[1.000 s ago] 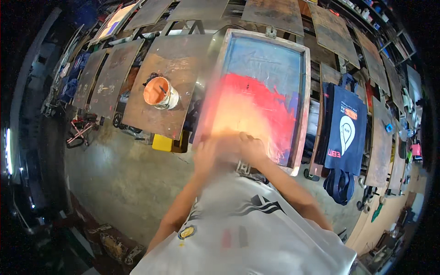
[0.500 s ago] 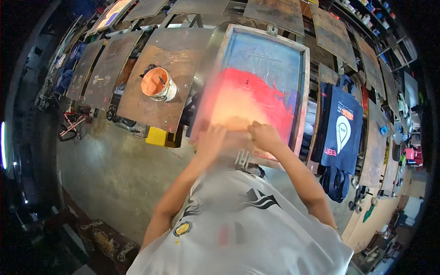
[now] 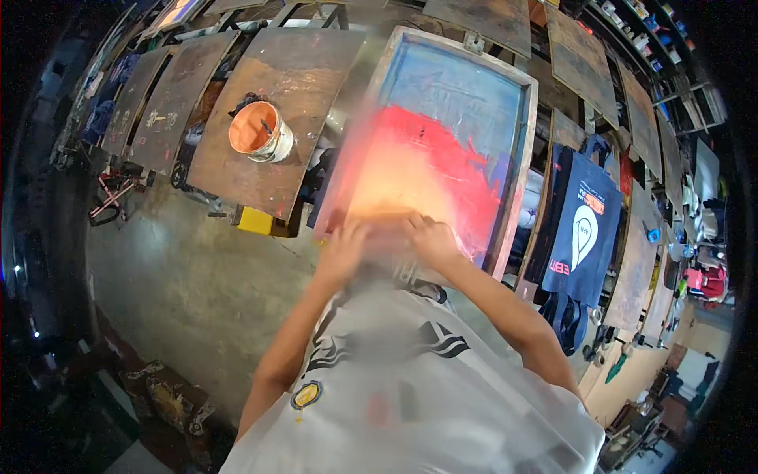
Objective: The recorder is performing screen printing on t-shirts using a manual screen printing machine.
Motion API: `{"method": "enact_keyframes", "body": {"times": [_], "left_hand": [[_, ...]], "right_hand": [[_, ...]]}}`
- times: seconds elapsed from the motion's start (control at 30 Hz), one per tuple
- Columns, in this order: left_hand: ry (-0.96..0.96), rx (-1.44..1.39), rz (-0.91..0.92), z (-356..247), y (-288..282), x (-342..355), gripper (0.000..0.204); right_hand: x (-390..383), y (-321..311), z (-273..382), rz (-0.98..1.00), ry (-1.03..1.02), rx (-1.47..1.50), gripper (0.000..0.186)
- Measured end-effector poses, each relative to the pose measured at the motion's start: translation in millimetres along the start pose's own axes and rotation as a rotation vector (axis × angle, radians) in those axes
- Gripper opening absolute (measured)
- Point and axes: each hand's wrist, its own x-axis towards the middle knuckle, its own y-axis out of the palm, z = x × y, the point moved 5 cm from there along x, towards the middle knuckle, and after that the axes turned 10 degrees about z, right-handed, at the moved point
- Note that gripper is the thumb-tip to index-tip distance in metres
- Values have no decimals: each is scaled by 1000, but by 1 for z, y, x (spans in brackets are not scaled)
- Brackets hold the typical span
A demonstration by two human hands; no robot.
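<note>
A wooden-framed printing screen [image 3: 530, 134] lies on the bench in front of me. Its mesh is blue at the far end and carries wet red and pale orange ink [image 3: 403, 170] over the near part. My left hand [image 3: 342, 246] and my right hand [image 3: 433, 239] are at the screen's near end, fingers curled over the top of a brownish squeegee [image 3: 384, 227]. The squeegee is blurred, and its blade edge does not show clearly. A metal hinge clamp [image 3: 406, 273] sits just below, partly hazed.
An ink-stained white bucket [image 3: 276, 145], orange inside, stands on the brown board [image 3: 213, 170] to the left. Right of the screen lies a dark blue printed tote bag [image 3: 580, 225]. More boards line the bench, and a yellow box [image 3: 255, 221] is below the left board.
Both hands, with the squeegee, have shifted left and a little nearer to me across the screen's near end. The whole view has also shifted slightly.
</note>
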Motion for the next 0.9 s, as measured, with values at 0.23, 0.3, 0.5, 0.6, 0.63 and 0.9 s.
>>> {"method": "enact_keyframes", "body": {"times": [0.23,0.3,0.5,0.6,0.63,0.9], "left_hand": [[75,104,-119,27,-38,48,37],[71,92,-80,21,-50,64,35],[237,208,-80,-30,-75,103,36],[372,113,178,-72,-59,138,39],[478,162,226,-89,-50,146,41],[798,459,377,-160,41,202,54]], "right_hand": [[81,-19,-45,10,7,2,32],[75,-29,-51,14,-24,-14,31],[-6,-53,-62,-93,119,189,30],[-63,-46,-68,-101,287,322,31],[-79,-39,-72,-101,377,375,33],[-140,33,-80,-311,696,658,43]]}}
